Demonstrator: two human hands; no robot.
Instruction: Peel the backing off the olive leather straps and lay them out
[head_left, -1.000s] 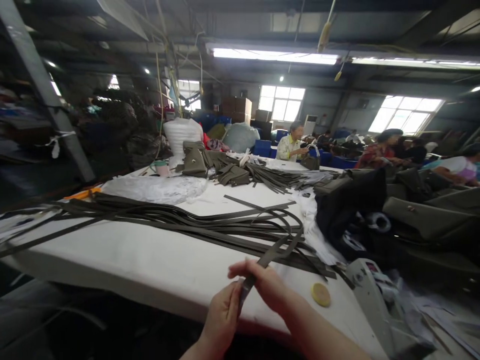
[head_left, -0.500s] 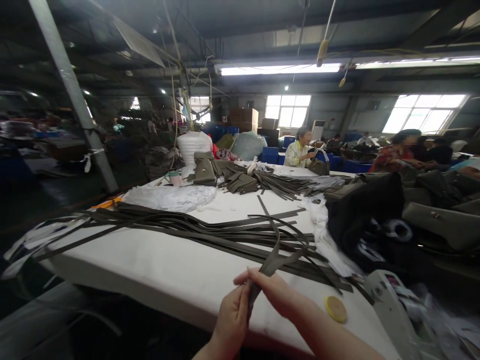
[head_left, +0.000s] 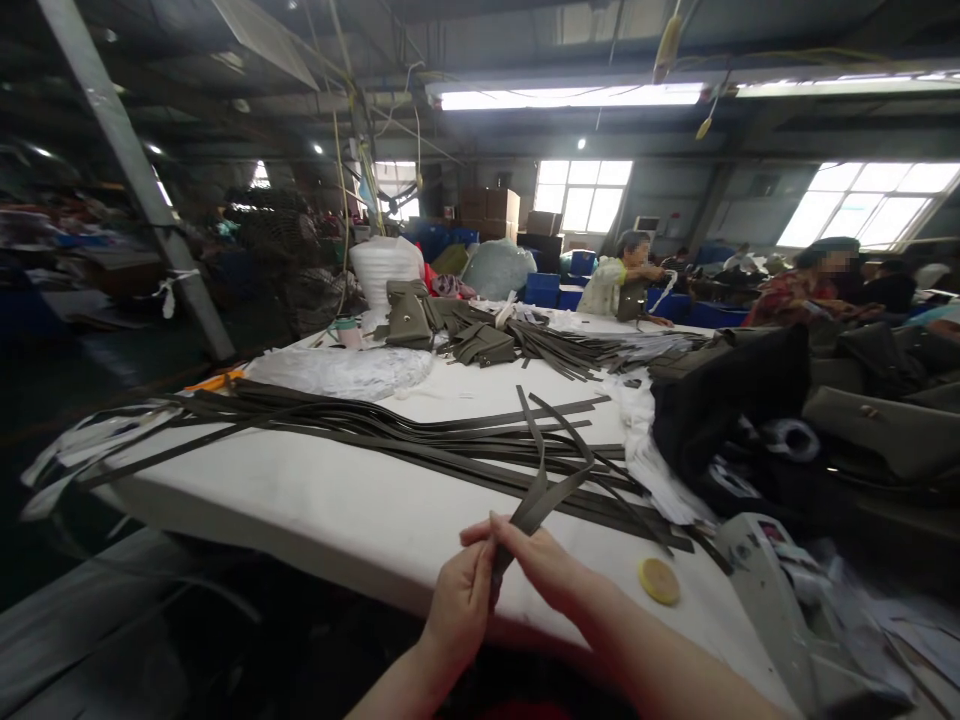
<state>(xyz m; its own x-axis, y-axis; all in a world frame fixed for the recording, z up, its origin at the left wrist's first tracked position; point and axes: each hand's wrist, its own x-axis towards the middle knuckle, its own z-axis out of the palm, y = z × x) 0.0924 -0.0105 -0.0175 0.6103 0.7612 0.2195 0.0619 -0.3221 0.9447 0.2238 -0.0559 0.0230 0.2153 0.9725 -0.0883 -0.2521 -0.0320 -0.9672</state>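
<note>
Both my hands grip a dark olive-grey strap (head_left: 541, 503) over the near edge of the table. My left hand (head_left: 459, 590) is closed round its lower part, thumb up. Just above and to the right, my right hand (head_left: 529, 560) pinches the strap, its fingertips close to my left thumb. From my hands two strips of the strap fan out away from me, their free ends above the table. Beyond lies a long bundle of similar straps (head_left: 360, 420), stretched across the table from left to right. The strap's lower end is hidden.
A round yellow-rimmed disc (head_left: 659, 581) lies on the white table (head_left: 300, 510), right of my hands. A grey machine (head_left: 780, 600) stands at the right edge. Olive bags (head_left: 885, 430) are piled at right, more at the back. A co-worker (head_left: 611, 285) handles a bag across the table.
The strap's curved upper strip has straightened, its end now pointing up and away. My hands keep their hold. The view has tilted slightly down, and the co-worker across has shifted posture.
</note>
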